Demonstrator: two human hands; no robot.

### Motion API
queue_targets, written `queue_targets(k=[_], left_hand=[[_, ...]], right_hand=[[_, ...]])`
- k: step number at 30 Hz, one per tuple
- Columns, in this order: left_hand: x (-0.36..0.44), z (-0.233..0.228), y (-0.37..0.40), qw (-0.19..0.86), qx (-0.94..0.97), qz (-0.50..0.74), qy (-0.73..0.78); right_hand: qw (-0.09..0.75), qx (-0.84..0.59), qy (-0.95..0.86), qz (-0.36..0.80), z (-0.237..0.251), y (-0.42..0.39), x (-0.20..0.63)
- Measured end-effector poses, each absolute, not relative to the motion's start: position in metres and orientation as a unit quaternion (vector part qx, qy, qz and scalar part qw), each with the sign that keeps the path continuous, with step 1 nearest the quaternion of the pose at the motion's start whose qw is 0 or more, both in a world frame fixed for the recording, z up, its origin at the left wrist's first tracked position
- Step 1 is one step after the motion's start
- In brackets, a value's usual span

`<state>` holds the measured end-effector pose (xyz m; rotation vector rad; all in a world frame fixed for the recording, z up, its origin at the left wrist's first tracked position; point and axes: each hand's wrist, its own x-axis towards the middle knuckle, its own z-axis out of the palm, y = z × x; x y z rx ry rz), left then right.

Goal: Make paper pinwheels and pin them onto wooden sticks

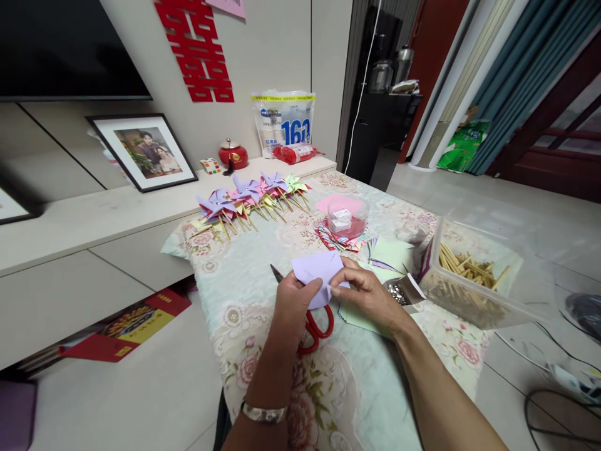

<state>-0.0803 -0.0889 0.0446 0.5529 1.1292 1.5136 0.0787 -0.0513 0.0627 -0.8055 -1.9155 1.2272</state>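
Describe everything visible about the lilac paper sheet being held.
The lilac paper sheet is a thin, plain, pale purple piece, roughly square, with its lower part folded or curled under. It is held just above the floral tablecloth, tilted toward the camera. The left hand pinches its lower left edge, and the right hand grips its lower right edge with thumb and fingers. Red-handled scissors lie below it, partly hidden by the left hand, their blade tip showing left of the sheet.

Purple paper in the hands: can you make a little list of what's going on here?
Left hand: holds red scissors and the purple paper
Right hand: pinches the paper's right edge
Far end of the table: row of paper pinwheels
Right side: clear box of wooden sticks
Middle: stack of coloured papers
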Motion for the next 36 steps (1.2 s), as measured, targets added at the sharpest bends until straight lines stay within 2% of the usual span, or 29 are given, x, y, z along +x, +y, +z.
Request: queue_targets(k=[7,19,36], left_hand=[[-0.078,0.042,-0.088,0.553,0.235,0.64,0.48],[-0.077,0.043,-0.088,0.556,0.232,0.63,0.49],[-0.075,0.048,-0.089,0.547,0.229,0.635,0.495]], right_hand=[[0.342,-0.372,-0.716,0.482,0.057,-0.053,0.073],[0.397,-0.418,-0.691,0.438,0.046,-0.053,0.064],[0.413,-0.418,-0.731,0.348,0.04,-0.053,0.062]])
